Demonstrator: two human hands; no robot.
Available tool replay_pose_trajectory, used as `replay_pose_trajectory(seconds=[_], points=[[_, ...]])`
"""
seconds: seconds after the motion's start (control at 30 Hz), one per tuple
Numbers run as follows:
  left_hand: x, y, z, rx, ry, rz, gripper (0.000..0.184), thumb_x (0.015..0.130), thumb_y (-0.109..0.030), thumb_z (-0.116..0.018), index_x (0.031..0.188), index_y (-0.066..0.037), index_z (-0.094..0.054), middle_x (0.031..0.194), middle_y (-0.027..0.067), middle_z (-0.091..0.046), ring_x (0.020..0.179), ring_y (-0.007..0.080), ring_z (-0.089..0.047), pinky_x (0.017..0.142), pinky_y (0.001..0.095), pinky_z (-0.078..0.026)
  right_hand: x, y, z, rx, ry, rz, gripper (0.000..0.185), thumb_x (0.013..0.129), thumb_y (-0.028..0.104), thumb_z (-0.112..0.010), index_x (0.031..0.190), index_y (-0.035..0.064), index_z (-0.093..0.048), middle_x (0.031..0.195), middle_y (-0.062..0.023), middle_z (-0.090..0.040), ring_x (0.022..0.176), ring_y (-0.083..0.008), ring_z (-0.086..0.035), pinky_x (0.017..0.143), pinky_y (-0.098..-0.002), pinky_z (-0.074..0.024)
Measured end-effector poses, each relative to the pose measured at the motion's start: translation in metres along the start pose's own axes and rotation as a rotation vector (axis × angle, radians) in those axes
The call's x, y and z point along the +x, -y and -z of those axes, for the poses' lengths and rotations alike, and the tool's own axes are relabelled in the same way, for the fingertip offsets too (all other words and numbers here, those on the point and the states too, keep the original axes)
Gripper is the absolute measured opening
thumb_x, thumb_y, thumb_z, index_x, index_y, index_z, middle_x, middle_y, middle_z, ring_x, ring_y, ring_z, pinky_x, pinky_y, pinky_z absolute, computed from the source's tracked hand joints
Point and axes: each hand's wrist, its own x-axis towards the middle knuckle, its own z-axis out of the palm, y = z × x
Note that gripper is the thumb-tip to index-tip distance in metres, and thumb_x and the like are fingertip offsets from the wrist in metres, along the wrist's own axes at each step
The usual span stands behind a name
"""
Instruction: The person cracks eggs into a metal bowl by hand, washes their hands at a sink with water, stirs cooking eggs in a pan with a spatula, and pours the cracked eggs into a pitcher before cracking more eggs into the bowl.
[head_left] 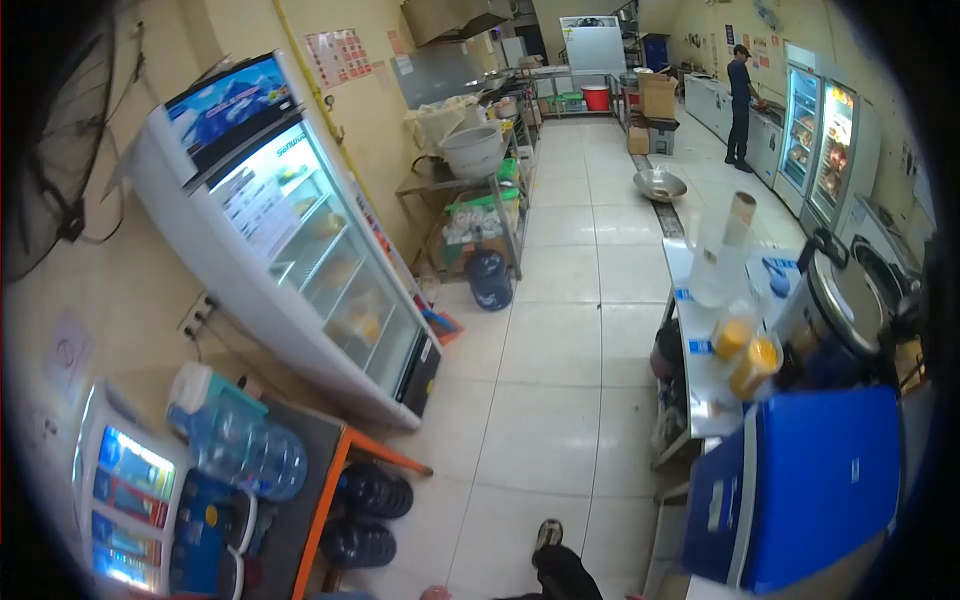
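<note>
A small part of my left hand [435, 593] shows at the bottom edge of the head view, over the tiled floor. Its fingers cannot be made out, nor whether it holds anything. My right hand is out of the frame. Just right of the left hand, my dark trouser leg [565, 575] and a shoe [548, 533] are visible. To the left stands an orange-edged table [325, 500] bearing a large clear water bottle [250, 450]. Dark bottles [375, 490] lie beside that table. A blue cooler box [820, 480] is at the right.
A glass-door fridge [320, 250] lines the left side. At the right, a metal table [705, 385] holds yellow-filled containers [755, 365] and a large pot [850, 295]. A wok [660, 184] sits on the floor ahead. Farther off, a person [740, 105] stands by the right-hand counters.
</note>
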Motion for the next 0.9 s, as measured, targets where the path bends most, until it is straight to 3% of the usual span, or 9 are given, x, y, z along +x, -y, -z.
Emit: replay_pose_trajectory(seconds=[0.07, 0.1, 0.2, 0.27, 0.5, 0.6, 0.7, 0.8, 0.9], points=[[0.055, -0.078, -0.021, 0.08, 0.114, 0.036, 0.019, 0.093, -0.02, -0.059, 0.104, -0.005, -0.064, 0.093, 0.0106, -0.07, 0.089, 0.018, -0.067, 0.077, 0.0345, -0.054, 0.095, 0.062, 0.022, 0.013, -0.118, 0.142, 0.062, 0.094, 0.037, -0.063, 0.147, 0.0126, -0.041, 0.141, -0.0213, -0.05, 0.129, -0.0337, -0.049, 0.107, -0.04, -0.0381], [0.076, -0.11, -0.029, 0.122, 0.164, 0.052, 0.02, 0.093, -0.021, -0.059, 0.104, -0.005, -0.064, 0.093, 0.0105, -0.07, 0.089, 0.018, -0.067, 0.076, 0.0343, -0.054, 0.145, 0.081, 0.025, -0.041, -0.268, 0.351, 0.051, 0.094, 0.036, -0.063, 0.132, 0.0019, -0.053, 0.13, -0.0232, -0.056, 0.121, -0.0294, -0.055, 0.103, -0.0396, -0.0429], [0.147, -0.198, -0.051, 0.207, 0.275, 0.108, 0.021, 0.093, -0.023, -0.059, 0.102, -0.005, -0.064, 0.092, 0.0101, -0.07, 0.087, 0.0179, -0.067, 0.076, 0.0338, -0.053, 0.233, 0.268, 0.095, -0.197, -0.307, 0.312, 0.033, 0.097, 0.024, -0.06, 0.122, 0.0016, -0.06, 0.103, -0.0118, -0.069, 0.096, -0.0197, -0.065, 0.085, -0.0342, -0.0509], [0.211, -0.248, -0.071, 0.239, 0.325, 0.156, 0.022, 0.093, -0.024, -0.058, 0.102, -0.005, -0.064, 0.091, 0.0098, -0.07, 0.085, 0.0179, -0.066, 0.075, 0.0334, -0.053, 0.306, 0.341, 0.131, 0.243, -0.247, 0.265, 0.031, 0.094, 0.022, -0.063, 0.116, -0.0008, -0.062, 0.103, -0.0145, -0.069, 0.093, -0.0237, -0.067, 0.084, -0.0363, -0.0521], [0.452, -0.459, -0.119, 0.433, 0.422, 0.193, 0.026, 0.093, -0.029, -0.057, 0.099, -0.006, -0.065, 0.088, 0.0089, -0.069, 0.08, 0.0179, -0.066, 0.074, 0.0322, -0.052, 0.552, 0.288, 0.199, 0.264, -0.255, -0.268, 0.045, 0.094, 0.028, -0.064, 0.123, -0.0056, -0.056, 0.118, -0.0201, -0.063, 0.113, -0.0279, -0.059, 0.098, -0.04, -0.0456], [0.575, -0.586, -0.161, 1.158, 0.54, -0.207, 0.028, 0.093, -0.031, -0.056, 0.098, -0.006, -0.066, 0.086, 0.0085, -0.069, 0.078, 0.0179, -0.065, 0.074, 0.0316, -0.052, 0.605, 0.31, 0.243, 0.246, -0.24, -0.39, 0.043, 0.093, 0.026, -0.065, 0.121, -0.0047, -0.057, 0.113, -0.0188, -0.065, 0.108, -0.0266, -0.06, 0.095, -0.0388, -0.0469], [0.694, -0.743, -0.241, 0.173, 0.22, -0.005, 0.017, 0.094, -0.014, -0.057, 0.106, -0.004, -0.063, 0.089, 0.009, -0.069, 0.086, 0.0179, -0.066, 0.076, 0.0311, -0.052, 0.675, 0.351, 0.284, 0.301, -0.252, -0.487, 0.04, 0.091, 0.025, -0.065, 0.119, -0.0038, -0.058, 0.109, -0.0174, -0.066, 0.104, -0.0253, -0.062, 0.091, -0.0376, -0.0483], [0.811, -0.893, -0.32, 0.347, 0.319, -0.471, 0.023, 0.092, -0.018, -0.056, 0.108, -0.003, -0.061, 0.091, 0.0103, -0.071, 0.08, 0.0161, -0.065, 0.072, 0.0292, -0.051, 0.769, 0.378, 0.32, 0.341, -0.281, -0.557, 0.038, 0.09, 0.024, -0.066, 0.117, -0.0029, -0.06, 0.105, -0.0161, -0.067, 0.099, -0.024, -0.063, 0.087, -0.0364, -0.0496], [0.887, -1.002, -0.399, 0.207, 0.316, -0.442, 0.022, 0.092, -0.016, -0.057, 0.108, -0.002, -0.062, 0.09, 0.0094, -0.07, 0.079, 0.0165, -0.065, 0.073, 0.0292, -0.051, 0.867, 0.416, 0.364, 0.361, -0.31, -0.602, 0.036, 0.089, 0.022, -0.066, 0.115, -0.002, -0.061, 0.1, -0.0147, -0.068, 0.095, -0.0226, -0.065, 0.083, -0.0352, -0.0509]])
